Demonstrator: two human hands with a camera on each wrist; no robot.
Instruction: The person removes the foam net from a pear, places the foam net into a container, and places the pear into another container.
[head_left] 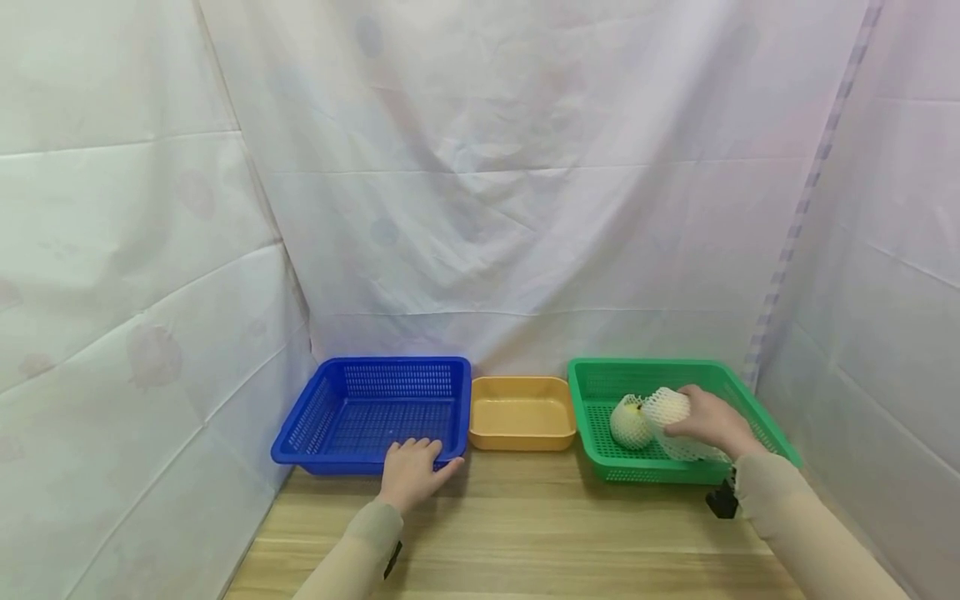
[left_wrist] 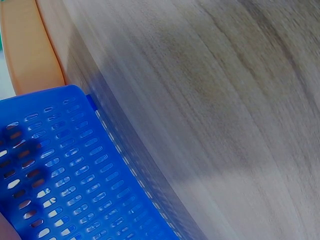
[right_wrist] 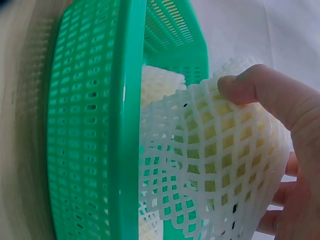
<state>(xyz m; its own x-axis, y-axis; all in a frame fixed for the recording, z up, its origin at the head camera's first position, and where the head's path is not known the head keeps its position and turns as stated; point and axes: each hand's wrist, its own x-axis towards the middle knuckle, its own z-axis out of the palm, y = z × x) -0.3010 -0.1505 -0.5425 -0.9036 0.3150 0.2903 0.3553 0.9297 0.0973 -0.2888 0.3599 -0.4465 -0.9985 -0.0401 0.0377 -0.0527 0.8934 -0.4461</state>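
Note:
My right hand (head_left: 716, 421) is over the green basket (head_left: 757, 408). With thumb and fingers it grips a pale yellow fruit (right_wrist: 220, 150) in a white foam net; the net's loose end hangs towards the basket. Beside it, inside the basket, lies another netted fruit (head_left: 632, 425) with a dark stem. More white netting (right_wrist: 150, 222) shows lower in the right wrist view, its contents partly hidden. My left hand (head_left: 411, 475) holds the front rim of the blue basket (head_left: 360, 457), fingers over the rim and thumb out to the right. Through its slots the fingers show faintly in the left wrist view.
Between the two baskets stands a shallow orange tray (head_left: 522, 442). All three sit on a wooden table (head_left: 525, 533). A pale cloth (head_left: 510, 208) hangs behind them, and more cloth closes off both sides.

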